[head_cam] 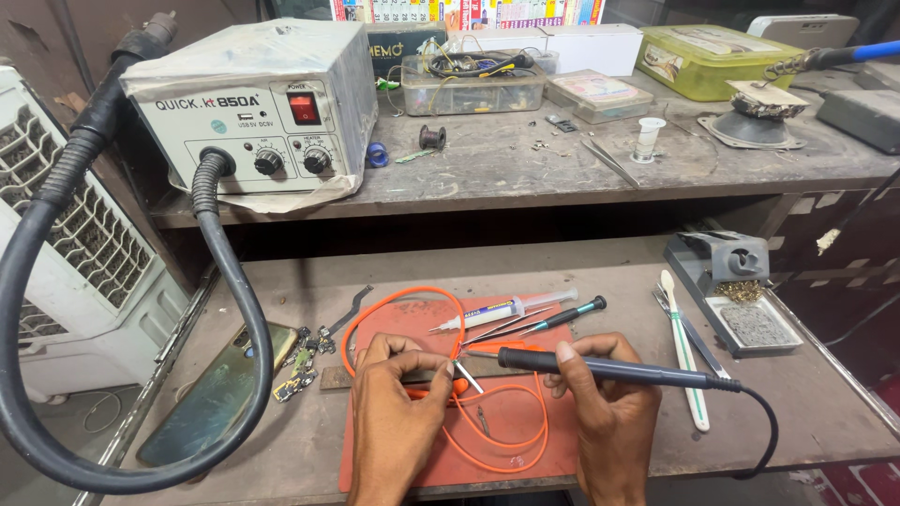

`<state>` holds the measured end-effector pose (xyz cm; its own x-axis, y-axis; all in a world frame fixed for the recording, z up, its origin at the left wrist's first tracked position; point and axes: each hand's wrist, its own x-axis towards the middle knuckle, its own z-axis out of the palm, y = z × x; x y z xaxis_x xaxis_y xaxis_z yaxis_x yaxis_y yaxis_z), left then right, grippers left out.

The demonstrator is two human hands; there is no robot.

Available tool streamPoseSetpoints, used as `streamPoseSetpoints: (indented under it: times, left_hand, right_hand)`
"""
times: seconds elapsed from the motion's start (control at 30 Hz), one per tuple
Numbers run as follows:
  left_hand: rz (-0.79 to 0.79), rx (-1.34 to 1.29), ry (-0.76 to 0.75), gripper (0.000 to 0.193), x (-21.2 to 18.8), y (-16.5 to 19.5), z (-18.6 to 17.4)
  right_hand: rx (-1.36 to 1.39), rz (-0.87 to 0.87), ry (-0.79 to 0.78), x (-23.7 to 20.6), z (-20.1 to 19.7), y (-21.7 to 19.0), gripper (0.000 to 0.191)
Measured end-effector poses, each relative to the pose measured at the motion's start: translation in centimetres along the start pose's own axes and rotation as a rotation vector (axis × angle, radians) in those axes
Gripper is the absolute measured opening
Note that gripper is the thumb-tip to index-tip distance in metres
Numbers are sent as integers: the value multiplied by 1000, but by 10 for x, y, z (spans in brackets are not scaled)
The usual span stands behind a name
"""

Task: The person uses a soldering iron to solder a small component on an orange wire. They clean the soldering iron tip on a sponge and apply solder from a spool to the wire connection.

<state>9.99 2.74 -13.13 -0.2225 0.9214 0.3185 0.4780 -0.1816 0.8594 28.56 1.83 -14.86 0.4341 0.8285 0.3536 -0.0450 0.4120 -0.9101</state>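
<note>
My right hand (614,412) grips a black soldering iron (609,368) whose tip points left onto the work. My left hand (394,412) pinches the end of an orange cable (497,440) just beside that tip. Both hands rest over a red work mat (422,319) on the lower bench. The cable loops across the mat and up behind my left hand. Where the tip meets the cable end is partly hidden by my fingers.
A syringe (502,309), tweezers and a small screwdriver (562,319) lie on the mat's far side. A phone (220,394) and small circuit parts (300,361) sit left. A hot-air station (253,108) with black hose (234,309) stands upper left. Right: iron stand (736,281), white brush (684,351).
</note>
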Motion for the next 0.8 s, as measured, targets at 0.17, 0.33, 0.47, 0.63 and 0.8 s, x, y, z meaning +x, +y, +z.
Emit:
streamPoseSetpoints:
  times: [0.17,0.33,0.47,0.63,0.8]
  left_hand:
    - [-3,-48,-7,14,4,-6,-1]
    - [-73,-140,-34,10,7,-12,1]
    - [-23,-132,-17,10,4,-15,1]
    - [-20,-174,-8,10,1,-15,2]
    - [6,-147,-8,9,0,-15,1]
  right_hand:
    - [-28,4,-41,0,0,1,10]
    - [-29,33,-65,1,0,2,11]
    - [-6,44,-80,1,-1,2,10]
    - [45,53,-101,0,-2,1,12]
    - [69,50,-126,1,-2,0,12]
